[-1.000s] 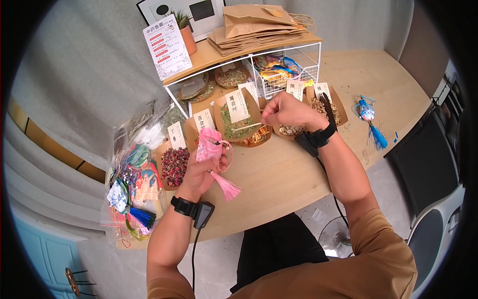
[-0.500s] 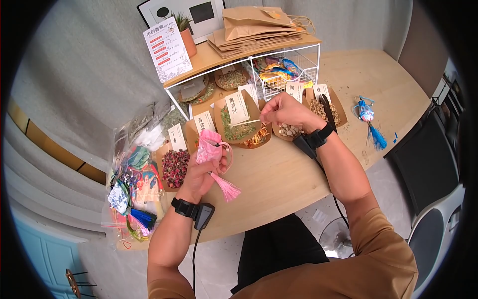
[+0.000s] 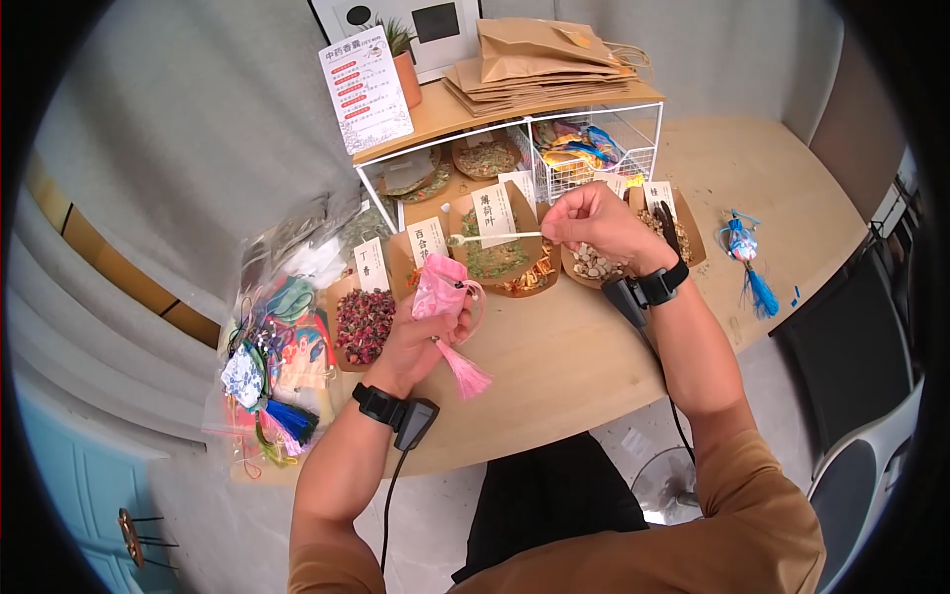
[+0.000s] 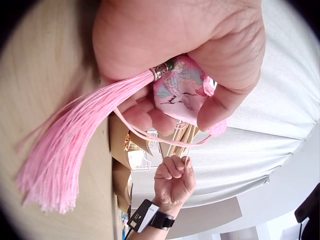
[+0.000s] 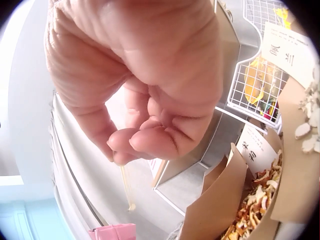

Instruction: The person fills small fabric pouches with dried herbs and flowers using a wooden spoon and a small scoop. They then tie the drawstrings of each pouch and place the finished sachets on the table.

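Observation:
My left hand grips a pink patterned drawstring sachet pouch upright, with its pink tassel hanging below the fingers. A thin pink cord loops off the pouch's side. Between thumb and fingertips, my right hand pinches the end of a slim pale spoon. The spoon lies nearly level, its bowl pointing left with a little green stuff in it. It passes in front of the label of a brown paper tray of green dried leaves. The pouch is just below and left of the spoon's bowl.
Nearby paper trays hold dark red buds, orange-brown shreds and pale slices. A plastic bag of sachets lies at left, a blue tasselled sachet at right. Behind stands a shelf with paper bags.
The spoon's bowl has risen from the green leaves and swung left, toward the space above the pouch. My left hand keeps its hold on the pouch. The head view has shifted slightly.

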Motion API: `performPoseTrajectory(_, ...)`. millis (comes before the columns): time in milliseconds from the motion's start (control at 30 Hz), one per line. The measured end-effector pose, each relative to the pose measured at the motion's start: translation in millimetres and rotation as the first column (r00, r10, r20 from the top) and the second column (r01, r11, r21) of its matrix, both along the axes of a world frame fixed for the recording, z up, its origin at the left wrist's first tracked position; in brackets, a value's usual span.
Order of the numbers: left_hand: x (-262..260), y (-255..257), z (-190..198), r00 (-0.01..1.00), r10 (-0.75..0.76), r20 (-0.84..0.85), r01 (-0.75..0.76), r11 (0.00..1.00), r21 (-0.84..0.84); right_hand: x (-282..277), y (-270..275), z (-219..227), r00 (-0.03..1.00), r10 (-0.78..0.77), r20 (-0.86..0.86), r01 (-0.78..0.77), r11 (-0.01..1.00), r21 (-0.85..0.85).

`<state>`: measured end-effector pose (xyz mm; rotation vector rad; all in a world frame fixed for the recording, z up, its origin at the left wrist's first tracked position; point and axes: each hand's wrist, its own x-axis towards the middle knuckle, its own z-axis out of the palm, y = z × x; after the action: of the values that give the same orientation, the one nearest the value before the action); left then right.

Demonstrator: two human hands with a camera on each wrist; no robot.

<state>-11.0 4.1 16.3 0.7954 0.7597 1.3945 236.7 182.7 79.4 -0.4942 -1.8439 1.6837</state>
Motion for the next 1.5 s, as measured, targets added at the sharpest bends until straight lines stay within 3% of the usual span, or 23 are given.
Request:
performPoseTrajectory(133, -0.4, -0.2, -0.5, 1.000, 0.006, 0.007, -0.006, 1.000, -0.009, -2.5, -10.7, 4.5, 0.998, 0.029, 0.061, -0.041, 0.978, 0.204)
performPoseTrajectory(333, -2.4, 1.4, -3.9, 1.000, 0.001, -0.001, -0.001, 1.000, -0.001, -5.0, -8.3, 2.5, 0.999, 0.042, -0.004, -0.036, 0.899, 0.437)
performPoseTrajectory(833, -0.4, -0.3, 0.3, 1.000, -0.006, 0.000, 0.006, 1.000, 0.022, -6.6, -5.1, -3.3, 0.997, 0.024, -0.078, 0.017, 0.873, 0.488)
performPoseTrajectory(933, -1.9, 0.1, -1.8, 1.000, -0.009, -0.002, 0.009, 1.000, 0.025, -7.0, -6.7, -4.1, 0.995, -0.013, -0.096, 0.052, 0.910, 0.411)
performPoseTrajectory(1033, -0.9, -0.5, -1.9, 1.000, -0.001, 0.004, 0.001, 1.000, 0.029, -4.6, -4.5, -1.6, 0.998, 0.031, -0.053, -0.002, 0.880, 0.474)
performPoseTrajectory(1133, 1.3, -2.1, 1.1, 1.000, 0.002, 0.006, -0.002, 0.999, 0.033, -7.6, -0.4, -10.7, 0.989, -0.015, -0.146, 0.059, 0.952, 0.301)
performPoseTrajectory(1233, 1.4, -1.6, -1.3, 1.000, -0.008, 0.016, 0.007, 0.998, 0.059, -7.8, 1.8, -8.6, 0.971, -0.162, -0.176, 0.189, 0.970, 0.155)
performPoseTrajectory(1500, 3.6, -3.7, -1.6, 0.999, -0.009, 0.042, 0.005, 0.995, 0.096, -13.4, 19.4, -28.3, 0.886, -0.459, -0.057, 0.451, 0.830, 0.327)
